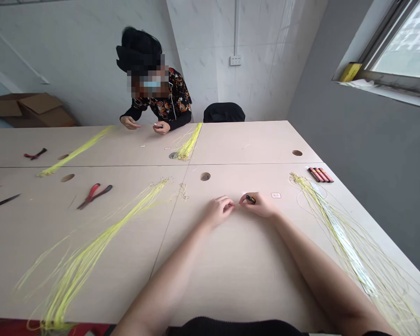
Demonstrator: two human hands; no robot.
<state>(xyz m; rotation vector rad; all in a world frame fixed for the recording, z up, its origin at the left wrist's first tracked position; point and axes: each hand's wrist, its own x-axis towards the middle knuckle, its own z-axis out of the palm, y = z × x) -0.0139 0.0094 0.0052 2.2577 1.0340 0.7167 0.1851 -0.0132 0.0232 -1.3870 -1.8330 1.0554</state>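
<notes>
My left hand (221,210) is closed in a pinch above the table's middle. Whatever its fingertips hold is too small to make out. Close beside it, my right hand (259,205) is wrapped round a small black stick with a yellow mark (251,199); its exact kind does not show. The fingertips of both hands nearly meet. Just behind the right hand lies a small red-bordered paper label (276,195). A bundle of yellow cords (115,228) stretches to the left of my arms. Another spread of yellow cords (315,200) lies right of them.
Several red and black sticks (321,175) lie side by side at right, near a long silvery strip (343,238). Red-handled pliers (93,196) rest at left. The table has round holes (205,177). Opposite, a co-worker (177,95) holds a small dark object beside more yellow cords (191,144).
</notes>
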